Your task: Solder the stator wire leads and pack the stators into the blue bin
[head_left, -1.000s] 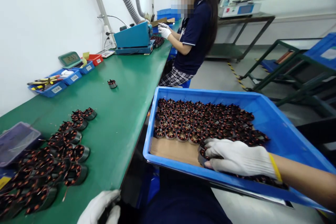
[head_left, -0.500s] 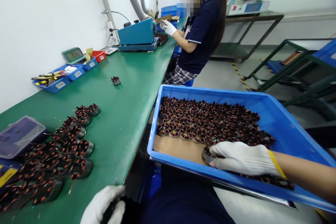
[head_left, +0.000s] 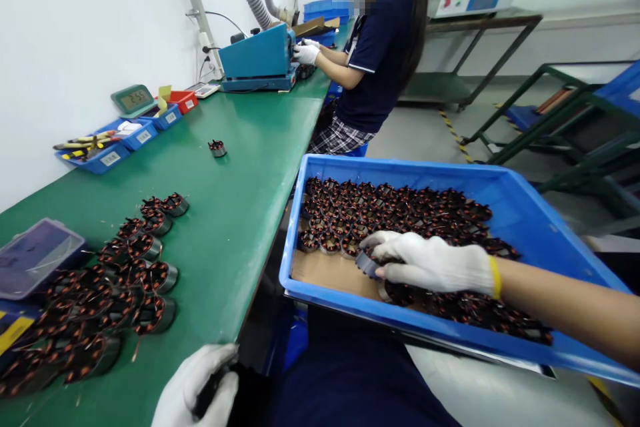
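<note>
My right hand, in a white glove with a yellow cuff, is closed on a wire-wound motor stator. That stator is tilted, its grey side showing, above bare cardboard in the blue tray. Packed rows of similar stators with copper windings fill the tray's far part; more lie beneath my hand. At the green table's near edge, my left hand, also gloved, has its fingers curled around something dark that I cannot make out. Another group of stators stands on the table left of it.
The green table bears a lone stator, a purple-tinted plastic box, small tool bins and a clock. Beyond, a seated co-worker has gloved hands at a blue machine. The tray's raised rim surrounds the stators.
My right hand has moved left and farther into the tray, with a tilted stator at its fingertips. My left hand stays nearly still. The co-worker's hands have lowered to the blue machine.
</note>
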The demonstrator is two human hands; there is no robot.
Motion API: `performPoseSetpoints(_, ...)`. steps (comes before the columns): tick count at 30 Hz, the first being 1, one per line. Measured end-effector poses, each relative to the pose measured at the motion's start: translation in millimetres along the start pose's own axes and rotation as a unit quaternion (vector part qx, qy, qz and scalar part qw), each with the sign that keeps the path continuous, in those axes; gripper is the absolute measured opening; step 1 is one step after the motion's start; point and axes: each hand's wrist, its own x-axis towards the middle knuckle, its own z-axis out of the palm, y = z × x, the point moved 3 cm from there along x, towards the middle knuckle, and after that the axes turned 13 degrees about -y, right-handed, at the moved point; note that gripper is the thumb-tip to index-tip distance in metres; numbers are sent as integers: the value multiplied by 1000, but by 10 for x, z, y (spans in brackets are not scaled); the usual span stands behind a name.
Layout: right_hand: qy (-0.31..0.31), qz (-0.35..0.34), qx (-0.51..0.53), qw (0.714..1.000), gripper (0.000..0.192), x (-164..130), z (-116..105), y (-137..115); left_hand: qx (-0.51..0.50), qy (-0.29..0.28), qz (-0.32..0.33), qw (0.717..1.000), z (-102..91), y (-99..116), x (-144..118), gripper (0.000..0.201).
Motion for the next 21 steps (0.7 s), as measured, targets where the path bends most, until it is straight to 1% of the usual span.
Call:
performPoseSetpoints(2,34,-11,-51,998,29,123,177,-7,-3,-1,-6,1000,3,6,6,16)
performPoseSetpoints(4,74,-8,-96,993,30,190,344,38,-10,-4,-21,1000,4,7,3,16)
performPoseSetpoints(7,124,9,-142,982,46,187,516,170,-21,-3,-35,999,-3,14,-3,17)
performPoseSetpoints(9,146,24,-160,976,58,142,566,267,-24,2,-36,999,-12,17,-4,16)
performPoseSetpoints(10,152,29,-167,974,58,112,574,312,-25,2,-37,999,-16,16,-3,16)
performPoseSetpoints(12,152,22,-183,971,46,43,563,392,-28,-1,-39,999,-23,10,-1,17)
performPoseSetpoints(14,133,-5,-185,974,36,-49,519,472,-29,-2,-42,999,-30,7,3,18)
performPoseSetpoints(15,126,-12,-171,977,36,-109,478,519,-28,-4,-44,999,-32,9,6,19)
performPoseSetpoints(17,135,9,-123,983,45,-256,358,615,-30,-10,-52,998,-31,20,13,19)
performPoseSetpoints(19,172,64,-72,980,55,-422,223,668,-33,-13,-57,998,-26,39,19,18)
performPoseSetpoints(21,195,116,-17,974,61,-557,145,621,-32,-9,-62,998,-25,55,25,17)
